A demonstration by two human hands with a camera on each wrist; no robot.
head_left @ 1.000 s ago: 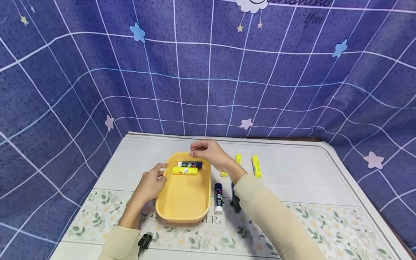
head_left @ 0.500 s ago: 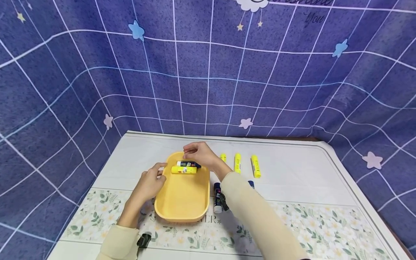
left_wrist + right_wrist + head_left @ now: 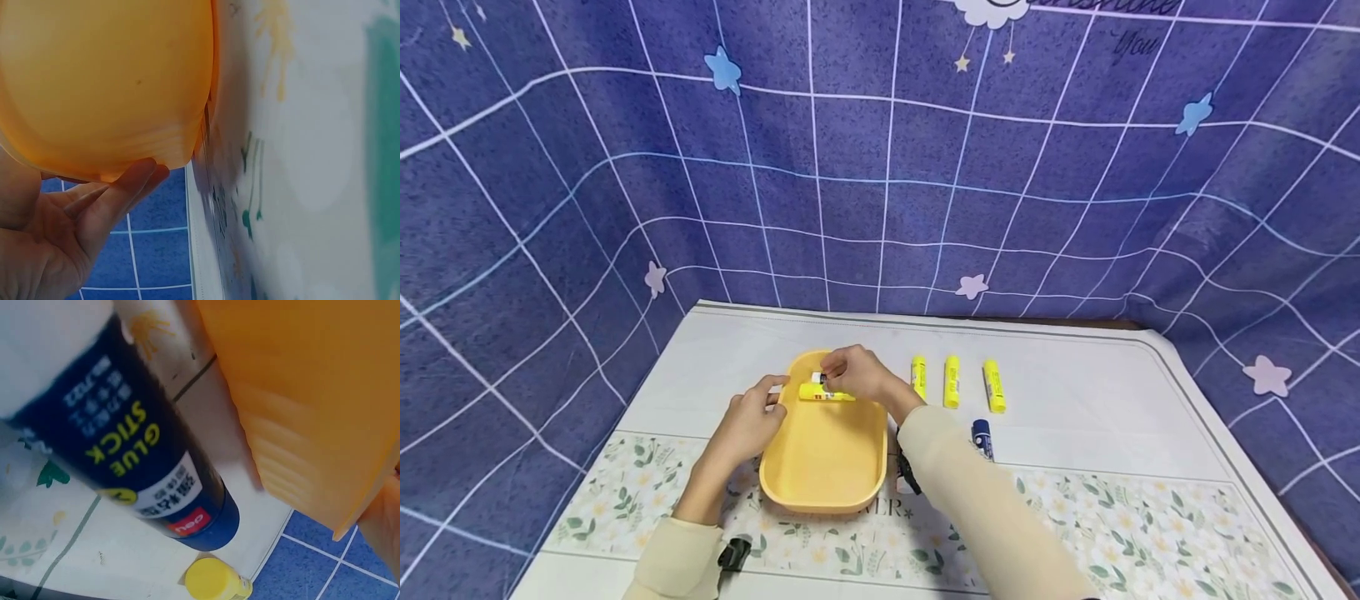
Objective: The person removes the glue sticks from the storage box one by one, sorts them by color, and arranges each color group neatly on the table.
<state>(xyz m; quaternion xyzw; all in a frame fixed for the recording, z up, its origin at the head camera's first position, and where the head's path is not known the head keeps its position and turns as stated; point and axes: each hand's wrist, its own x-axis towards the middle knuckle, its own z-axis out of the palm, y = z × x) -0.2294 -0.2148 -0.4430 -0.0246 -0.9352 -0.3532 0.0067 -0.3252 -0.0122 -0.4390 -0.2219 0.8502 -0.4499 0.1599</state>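
Note:
A yellow tray (image 3: 823,462) stands on the table, left of centre. My left hand (image 3: 752,421) grips its left rim; the left wrist view shows the fingers (image 3: 125,194) against the outside of the tray wall. Inside the tray a yellow glue stick (image 3: 814,392) lies crosswise. Just behind it is a navy glue stick (image 3: 817,378) with a white end, mostly covered by my right hand (image 3: 857,373), whose fingertips pinch it. Only a sliver of the right hand shows at the edge of the right wrist view, beside the tray wall.
Several yellow glue sticks (image 3: 952,382) lie right of the tray. A navy glue stick (image 3: 982,439) is partly behind my right sleeve. Another navy glue stick (image 3: 144,444) looms large in the right wrist view, near the tray's right side. A blue patterned curtain (image 3: 880,167) hangs behind the table.
My right hand has moved left and down from above the tray's far right rim onto the navy glue stick inside. The left hand has stayed at the left rim.

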